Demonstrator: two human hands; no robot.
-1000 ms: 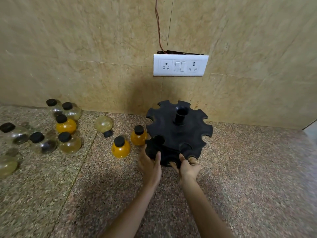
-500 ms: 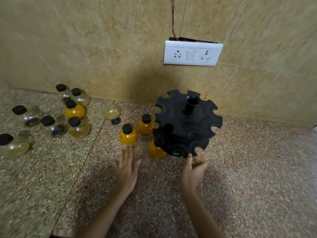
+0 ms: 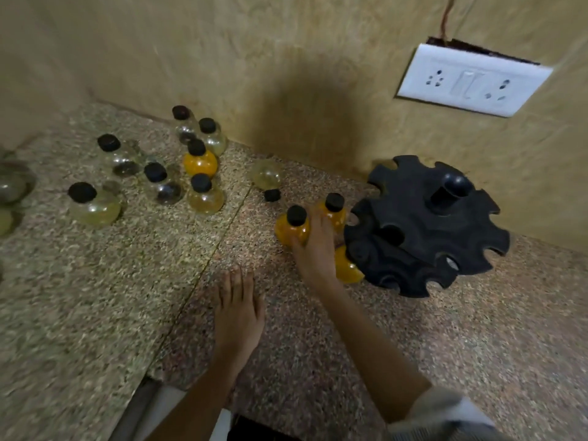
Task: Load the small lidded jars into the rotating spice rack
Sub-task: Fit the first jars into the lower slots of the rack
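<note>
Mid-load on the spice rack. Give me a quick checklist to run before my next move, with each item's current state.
1. Grip of right hand on near orange jar: touches it, fingers reach between it and far orange jar; cannot tell.
2. Its black cap on: ok.
3. Free slots in black spice rack: visible top-tier notches bare; ok.
4. Seating of loaded orange jar in lower tier: partly hidden; cannot tell.
5. Is left hand clear of rack: flat on countertop; ok.
6. Every lid on: clear jar lies on its side, loose cap beside it; not ok.
</note>
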